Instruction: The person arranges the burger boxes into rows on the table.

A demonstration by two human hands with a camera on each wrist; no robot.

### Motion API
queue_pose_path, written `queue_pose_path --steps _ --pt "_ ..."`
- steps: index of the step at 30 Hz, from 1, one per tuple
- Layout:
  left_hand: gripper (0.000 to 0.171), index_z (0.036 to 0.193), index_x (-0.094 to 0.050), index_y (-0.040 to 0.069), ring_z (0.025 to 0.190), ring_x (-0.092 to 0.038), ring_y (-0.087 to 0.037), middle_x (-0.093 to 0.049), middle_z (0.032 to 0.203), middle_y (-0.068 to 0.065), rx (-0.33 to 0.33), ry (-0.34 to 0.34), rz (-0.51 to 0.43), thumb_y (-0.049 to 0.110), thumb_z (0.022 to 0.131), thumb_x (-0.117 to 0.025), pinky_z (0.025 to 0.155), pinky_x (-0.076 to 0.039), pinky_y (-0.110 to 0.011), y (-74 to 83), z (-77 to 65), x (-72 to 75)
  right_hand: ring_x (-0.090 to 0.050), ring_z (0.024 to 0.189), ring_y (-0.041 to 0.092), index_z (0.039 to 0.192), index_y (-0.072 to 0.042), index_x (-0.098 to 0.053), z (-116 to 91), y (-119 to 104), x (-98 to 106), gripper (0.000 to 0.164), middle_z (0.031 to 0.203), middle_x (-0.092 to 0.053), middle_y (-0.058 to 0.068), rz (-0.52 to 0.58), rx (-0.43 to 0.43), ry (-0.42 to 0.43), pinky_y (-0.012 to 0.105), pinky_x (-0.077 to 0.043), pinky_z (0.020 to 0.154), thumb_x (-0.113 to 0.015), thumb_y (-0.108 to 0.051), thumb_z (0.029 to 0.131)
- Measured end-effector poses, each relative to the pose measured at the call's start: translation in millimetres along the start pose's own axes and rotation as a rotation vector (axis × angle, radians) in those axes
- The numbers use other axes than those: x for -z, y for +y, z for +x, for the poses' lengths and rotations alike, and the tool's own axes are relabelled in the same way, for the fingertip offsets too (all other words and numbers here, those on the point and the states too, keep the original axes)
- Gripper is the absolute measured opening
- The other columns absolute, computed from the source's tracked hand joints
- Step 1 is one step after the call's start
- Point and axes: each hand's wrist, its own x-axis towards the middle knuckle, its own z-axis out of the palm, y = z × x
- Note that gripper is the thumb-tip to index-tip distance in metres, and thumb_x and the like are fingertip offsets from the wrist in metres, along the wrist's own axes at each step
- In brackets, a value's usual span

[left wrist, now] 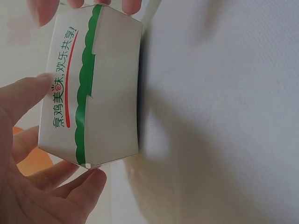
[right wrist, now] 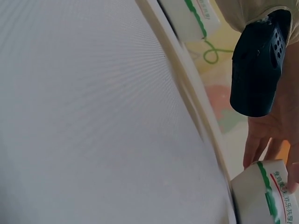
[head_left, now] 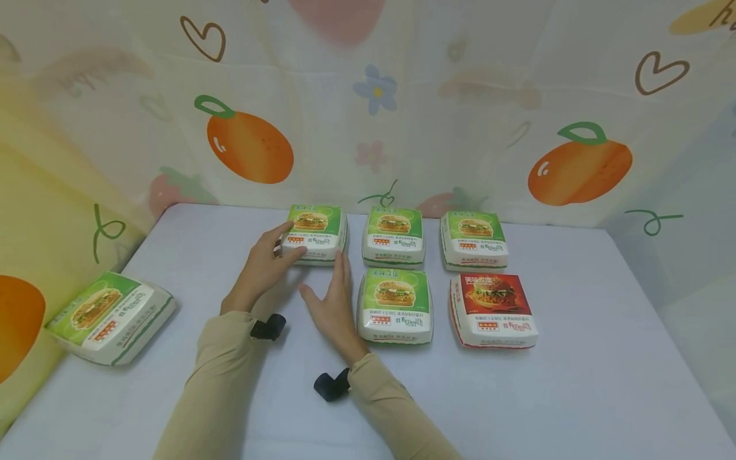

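Observation:
My left hand (head_left: 261, 265) is at the left front of a green-and-white burger box (head_left: 314, 233) at the back left of the group. Its fingers lie along the left side and bend round the corner, the thumb on the front edge. In the left wrist view, the box's side (left wrist: 114, 93) has a green scalloped band. At its right front corner, my right hand (head_left: 336, 310) touches the box with fairly straight fingers, thumb spread away. The right wrist view shows my left hand (right wrist: 268, 123) against the same box (right wrist: 254, 189).
Two green burger boxes (head_left: 393, 236) (head_left: 474, 239) continue the back row. In front stand another green box (head_left: 395, 306) and a red one (head_left: 493, 311). A green box (head_left: 109, 317) sits turned at the table's left edge. Patterned cloth (head_left: 443, 128) hangs behind the white table (head_left: 598, 383).

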Motion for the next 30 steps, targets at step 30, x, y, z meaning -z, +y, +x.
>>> queue_pose_path --steps 30 --pt "0.068 0.155 -0.031 0.006 0.142 -0.037 -0.042 -0.033 0.157 -0.023 -0.040 -0.007 0.014 0.025 0.098 -0.062 0.115 -0.038 -0.052 3.3 -0.9 -2.2 -0.002 0.155 0.032 0.160 -0.013 -0.003 -1.4 -6.2 3.9 0.091 0.168 0.002 0.013 -0.007 0.007 0.004 0.057 -0.012 0.124 -0.064 -0.023 0.093"
